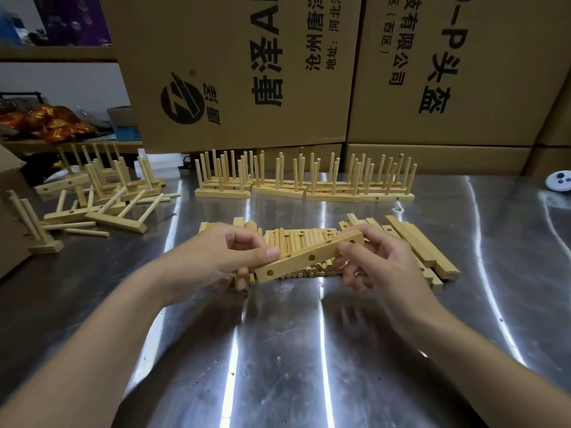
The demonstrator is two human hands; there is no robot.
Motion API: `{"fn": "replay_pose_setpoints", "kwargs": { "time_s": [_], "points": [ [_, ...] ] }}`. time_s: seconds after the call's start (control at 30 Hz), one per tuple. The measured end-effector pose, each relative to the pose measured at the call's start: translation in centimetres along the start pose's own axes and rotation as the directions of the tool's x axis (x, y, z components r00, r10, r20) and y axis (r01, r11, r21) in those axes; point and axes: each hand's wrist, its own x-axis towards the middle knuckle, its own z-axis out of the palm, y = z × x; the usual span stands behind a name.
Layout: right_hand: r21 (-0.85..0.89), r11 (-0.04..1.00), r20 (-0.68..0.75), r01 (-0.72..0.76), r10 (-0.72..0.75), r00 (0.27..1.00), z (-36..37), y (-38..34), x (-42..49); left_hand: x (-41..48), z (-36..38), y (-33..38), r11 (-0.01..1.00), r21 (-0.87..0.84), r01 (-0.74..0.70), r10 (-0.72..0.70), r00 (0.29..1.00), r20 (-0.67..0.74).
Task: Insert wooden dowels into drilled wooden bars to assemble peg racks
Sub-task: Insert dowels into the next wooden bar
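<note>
A drilled wooden bar (310, 257) with three holes facing me is held tilted above the steel table, its right end higher. My left hand (230, 256) grips its lower left end, thumb on top and fingers curled beneath. At the bar's raised right end, my right hand (375, 257) pinches it with curled fingers. Behind and under the bar lies a pile of loose dowels (296, 242). Spare drilled bars (420, 245) are stacked to the right of the pile.
Finished peg racks (304, 180) stand in a row at the back of the table (278, 350). More racks and loose dowels (102, 196) lie jumbled at the left. Large cardboard boxes (241, 72) wall off the rear. A small white object (558, 180) sits far right.
</note>
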Motion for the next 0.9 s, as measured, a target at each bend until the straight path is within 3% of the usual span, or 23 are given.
{"fn": "replay_pose_setpoints", "kwargs": {
  "time_s": [0.13, 0.23, 0.37, 0.53, 0.6, 0.7, 0.83, 0.9],
  "points": [
    [-0.025, 1.0, 0.031, -0.003, 0.003, 1.0, -1.1, -0.5, 0.6, 0.0, -0.1, 0.0, 0.999, 0.031, -0.019, 0.019, 1.0, 0.004],
    [0.007, 0.996, 0.013, -0.086, 0.086, 0.996, -1.4, -0.5, 0.8, 0.2, 0.3, 0.0, 0.988, 0.155, -0.029, 0.027, 1.0, 0.014],
    [0.065, 0.975, 0.093, -0.213, 0.207, 0.974, -1.3, -0.7, 0.7, 0.8, 1.0, -0.2, 0.956, 0.269, -0.121, 0.15, 0.985, -0.088],
    [-0.255, 0.956, 0.17, -0.142, 0.189, 0.967, -2.0, -0.9, 0.7, 0.7, 0.7, -0.4, 0.944, 0.311, -0.106, 0.136, 0.988, -0.077],
    [-0.466, 0.883, 0.193, -0.055, 0.162, 0.968, -2.3, -0.9, 0.8, 0.8, 0.7, -0.5, 0.931, 0.352, -0.097, 0.134, 0.987, -0.083],
    [-0.734, 0.673, 0.202, 0.094, 0.084, 0.976, -2.6, -0.6, 0.4, 0.8, 0.7, -0.8, 0.908, 0.413, -0.064, 0.1, 0.993, -0.066],
    [-0.849, 0.484, 0.289, 0.213, 0.087, 0.953, -2.5, -0.1, 0.1, 1.0, 0.7, -1.0, 0.897, 0.44, -0.045, 0.078, 0.995, -0.058],
    [-0.843, 0.472, 0.324, 0.257, 0.065, 0.944, -2.5, 0.0, 0.2, 1.1, 0.8, -1.0, 0.867, 0.496, -0.042, 0.079, 0.995, -0.053]
  ]
}}
